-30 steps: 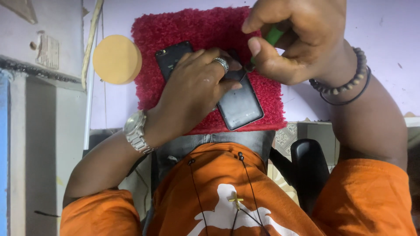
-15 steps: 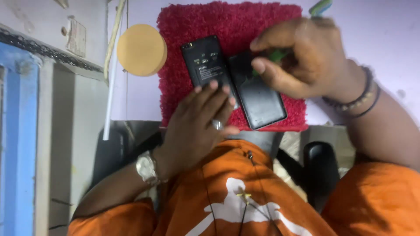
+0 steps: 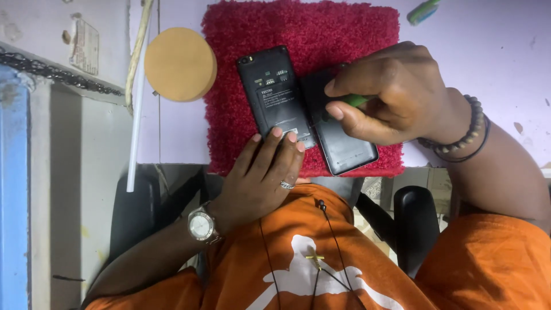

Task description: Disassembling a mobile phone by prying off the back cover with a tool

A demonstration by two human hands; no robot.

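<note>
A black phone body lies back-up and uncovered on a red shaggy mat, with its black back cover beside it on the right. My left hand, with a ring and a wristwatch, rests its fingertips on the phone's near end. My right hand, wearing a bead bracelet, pinches a small green tool over the cover's far end.
A round tan disc lies left of the mat on the pale lilac tabletop. Another green tool lies at the far right of the mat. A white cord runs down the table's left edge. My orange shirt fills the foreground.
My left hand slid back off the phone toward me, leaving only fingertips on its near end. The phone body and cover now lie apart, side by side. My right hand stayed over the cover.
</note>
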